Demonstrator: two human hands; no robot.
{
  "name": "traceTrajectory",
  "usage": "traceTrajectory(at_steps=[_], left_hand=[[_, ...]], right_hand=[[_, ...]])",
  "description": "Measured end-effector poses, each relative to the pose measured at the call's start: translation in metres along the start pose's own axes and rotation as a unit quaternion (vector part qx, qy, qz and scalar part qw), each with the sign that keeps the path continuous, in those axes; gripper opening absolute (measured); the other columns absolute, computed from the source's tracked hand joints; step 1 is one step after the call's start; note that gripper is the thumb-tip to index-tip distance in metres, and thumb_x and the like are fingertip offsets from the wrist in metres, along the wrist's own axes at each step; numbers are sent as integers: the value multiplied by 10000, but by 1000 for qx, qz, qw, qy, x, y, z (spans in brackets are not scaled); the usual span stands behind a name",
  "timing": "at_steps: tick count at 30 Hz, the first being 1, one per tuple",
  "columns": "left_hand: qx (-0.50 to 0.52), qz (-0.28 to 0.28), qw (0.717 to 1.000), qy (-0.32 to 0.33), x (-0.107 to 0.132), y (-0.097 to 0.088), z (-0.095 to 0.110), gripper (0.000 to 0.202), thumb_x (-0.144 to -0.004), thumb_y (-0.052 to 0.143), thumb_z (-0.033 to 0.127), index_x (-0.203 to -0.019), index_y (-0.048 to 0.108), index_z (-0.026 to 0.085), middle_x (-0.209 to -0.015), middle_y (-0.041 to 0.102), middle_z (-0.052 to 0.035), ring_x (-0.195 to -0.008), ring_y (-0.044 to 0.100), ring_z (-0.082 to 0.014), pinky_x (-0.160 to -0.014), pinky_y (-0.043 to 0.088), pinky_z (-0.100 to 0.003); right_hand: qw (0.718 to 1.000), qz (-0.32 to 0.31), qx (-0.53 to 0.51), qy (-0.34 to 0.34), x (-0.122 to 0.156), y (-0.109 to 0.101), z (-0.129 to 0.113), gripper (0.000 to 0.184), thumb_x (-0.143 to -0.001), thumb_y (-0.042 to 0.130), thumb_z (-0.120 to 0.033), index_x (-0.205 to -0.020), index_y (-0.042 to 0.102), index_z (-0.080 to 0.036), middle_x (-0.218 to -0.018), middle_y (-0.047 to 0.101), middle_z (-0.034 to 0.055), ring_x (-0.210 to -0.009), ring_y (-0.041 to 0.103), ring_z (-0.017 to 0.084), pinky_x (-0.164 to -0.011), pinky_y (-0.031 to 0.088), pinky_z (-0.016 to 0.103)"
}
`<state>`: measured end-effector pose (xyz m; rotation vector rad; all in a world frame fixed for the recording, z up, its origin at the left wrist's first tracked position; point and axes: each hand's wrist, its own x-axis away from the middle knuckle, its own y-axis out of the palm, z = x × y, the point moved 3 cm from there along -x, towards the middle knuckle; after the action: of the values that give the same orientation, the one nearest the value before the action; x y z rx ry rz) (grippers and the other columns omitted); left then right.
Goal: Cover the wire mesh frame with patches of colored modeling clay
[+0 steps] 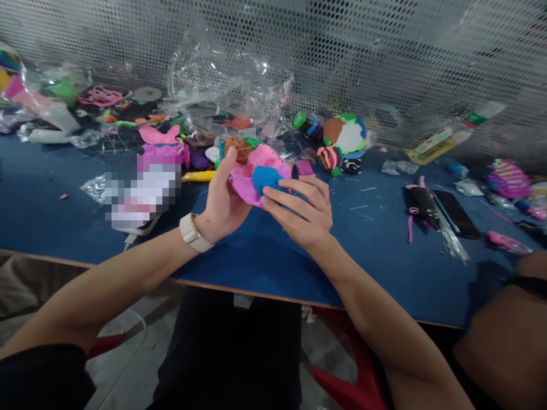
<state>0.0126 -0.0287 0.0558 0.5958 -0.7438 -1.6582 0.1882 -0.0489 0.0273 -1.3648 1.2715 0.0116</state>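
Between my hands, above the blue table, is a thin, sheet-like piece of modelling clay in pink, with brown and green patches at its far side. My left hand, with a pale band at the wrist, holds it from the left, thumb raised along its edge. A flat blue clay patch lies against the pink part. My right hand has its fingertips on the blue patch and the near right edge. The fingers of my left hand behind the clay are hidden.
A phone on a cable lies left, beside a yellow cutter. Clay pieces and crumpled clear plastic line the mesh wall. A bottle, a dark clay figure and another phone are right, near another person's arm.
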Motion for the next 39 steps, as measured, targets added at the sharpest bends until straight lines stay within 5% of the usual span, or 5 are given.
traceTrajectory(at_steps=[4,8,15,30,39], left_hand=[[-47,25,998,22,-9,-8,5,269,-1092,610,470,-1009,758,261,-1011,857,-45,-1247,813,-309,-912,652,-354],[-129,65,983,115,-16,-14,16,186,-1001,668,472,-948,692,296,-1017,836,-24,-1265,808,-307,-894,678,-378],[-214,36,966,143,-18,-14,9,293,-993,665,593,-1004,699,302,-1070,830,-66,-1138,838,-325,-877,685,-469],[-202,18,978,46,-14,-12,10,273,-1005,628,521,-950,730,273,-916,829,-67,-1021,846,-327,-784,656,-435],[-154,-30,985,78,-27,-21,2,320,-842,822,445,-1126,792,301,-1051,861,-56,-1229,827,-352,-1031,688,-500]], right_hand=[[998,49,-12,-44,0,3,-9,300,-1048,823,-468,-1348,815,-452,-1402,836,35,-1418,708,383,-1255,531,703],[960,178,-182,117,2,12,-4,671,-1010,821,-630,-1580,609,-344,-1624,652,150,-1482,668,395,-1178,633,661],[780,-54,-547,299,-3,44,-13,751,-923,841,-783,-1430,582,-294,-1425,781,139,-1123,866,322,-954,774,546],[835,-11,-485,261,-8,29,-15,559,-995,784,-771,-1139,757,-231,-1129,843,70,-976,847,238,-932,790,462],[776,32,-558,291,-6,35,-13,662,-1007,762,-779,-1481,650,-331,-1349,794,70,-1235,839,310,-973,808,575]])
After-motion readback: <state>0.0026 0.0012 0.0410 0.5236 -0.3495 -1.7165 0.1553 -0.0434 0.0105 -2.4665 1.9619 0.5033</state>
